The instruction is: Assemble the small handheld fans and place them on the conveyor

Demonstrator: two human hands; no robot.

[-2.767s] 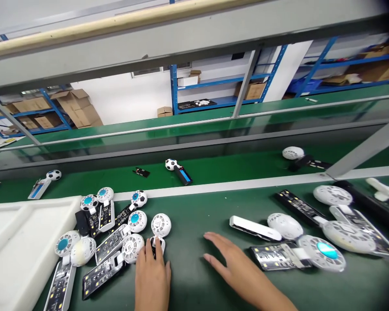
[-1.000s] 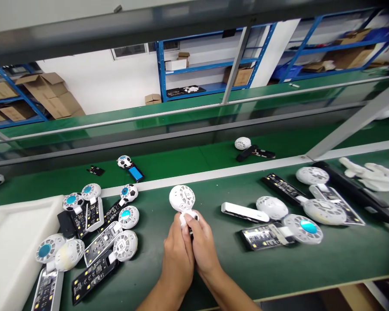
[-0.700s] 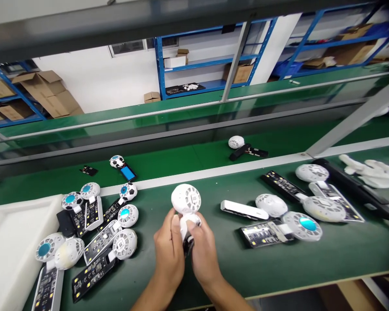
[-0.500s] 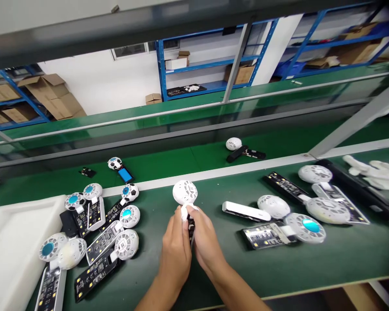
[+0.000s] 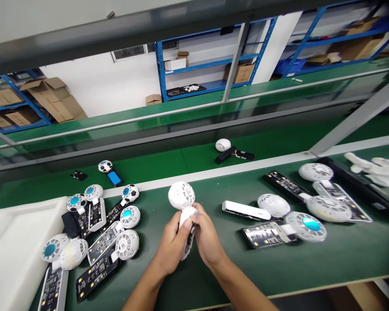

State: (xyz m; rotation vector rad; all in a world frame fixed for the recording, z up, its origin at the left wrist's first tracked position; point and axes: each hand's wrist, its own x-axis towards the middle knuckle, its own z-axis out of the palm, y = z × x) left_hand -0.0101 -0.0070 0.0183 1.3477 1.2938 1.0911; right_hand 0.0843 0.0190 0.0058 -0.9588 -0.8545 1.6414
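Between my hands is a white handheld device (image 5: pixel 182 195) with a round, vented head tilted upward and a handle whose open side shows circuit parts. My left hand (image 5: pixel 171 248) is closed around the handle from the left, its thumb lying on the white casing. On the other side, my right hand (image 5: pixel 208 237) grips the neck just below the head; some of its fingers are hidden behind the handle. Similar devices lie nearby: a white one with a blue disc (image 5: pixel 306 226) to the right, and a football-patterned one (image 5: pixel 130 193) among several at left.
A white foam tray (image 5: pixel 22 216) stands at the left edge. Beyond the pale strip (image 5: pixel 207 175), a green belt (image 5: pixel 168 162) carries several loose units. A dark tool-like object (image 5: pixel 359 190) and white gloves (image 5: pixel 376 168) lie at far right. A grey metal post (image 5: pixel 350 112) slants down there.
My hands have shifted around the device, uncovering more of its handle and casing. The head has moved slightly left. Units on the belt have slid left.
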